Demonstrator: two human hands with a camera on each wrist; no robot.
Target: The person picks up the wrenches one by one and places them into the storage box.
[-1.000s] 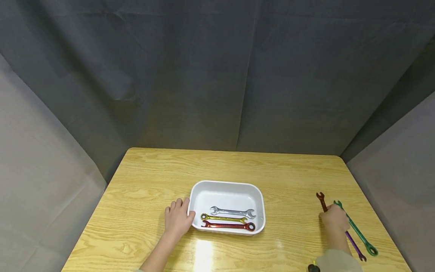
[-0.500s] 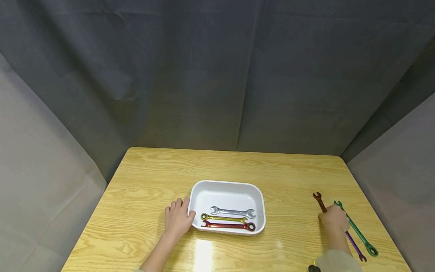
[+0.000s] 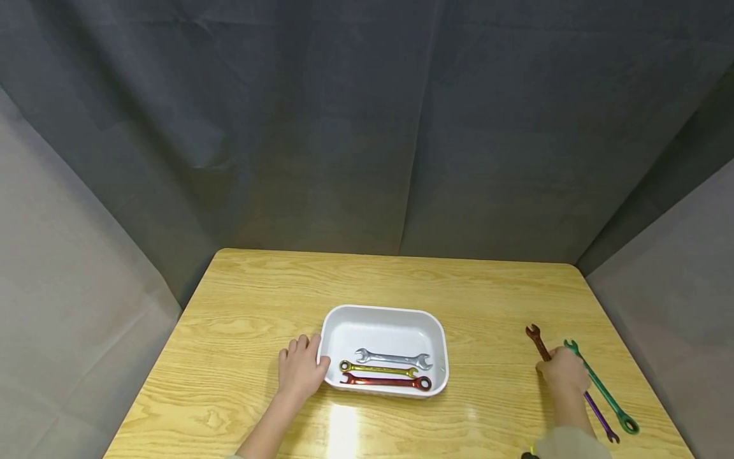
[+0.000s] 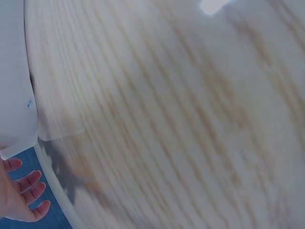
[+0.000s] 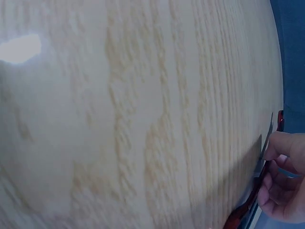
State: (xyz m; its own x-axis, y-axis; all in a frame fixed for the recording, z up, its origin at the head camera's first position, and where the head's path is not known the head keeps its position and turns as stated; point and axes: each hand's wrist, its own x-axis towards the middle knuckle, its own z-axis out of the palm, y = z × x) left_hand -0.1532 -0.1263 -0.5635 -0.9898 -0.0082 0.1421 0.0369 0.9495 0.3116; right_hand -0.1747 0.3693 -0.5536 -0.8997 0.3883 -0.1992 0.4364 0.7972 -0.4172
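In the head view my left hand (image 3: 300, 370) is at the left end of a white tray (image 3: 375, 308), with the thumb over the rim and the fingers outside its wall. Lying in the tray are a silver open-end wrench (image 3: 392, 359), a yellow combination wrench (image 3: 378, 369) and a red combination wrench (image 3: 384, 382). On the right, my right hand (image 3: 564, 371) pinches a copper-brown wrench (image 3: 537, 341) between thumb and fingers; the hand covers its lower part. A purple wrench (image 3: 599, 414) comes out from under that hand. Beside it lies a green combination wrench (image 3: 604, 389).
Everything stands on a wood-grain table (image 3: 252, 299). A dark curtain (image 3: 321, 159) hangs behind it, with grey cloth (image 3: 69, 287) at the sides. Near the right sleeve (image 3: 573, 444) a small black and yellow item shows at the bottom edge.
The free head of the copper-brown wrench has swung slightly left in my right hand. My left hand, the tray and the other wrenches have stayed put.
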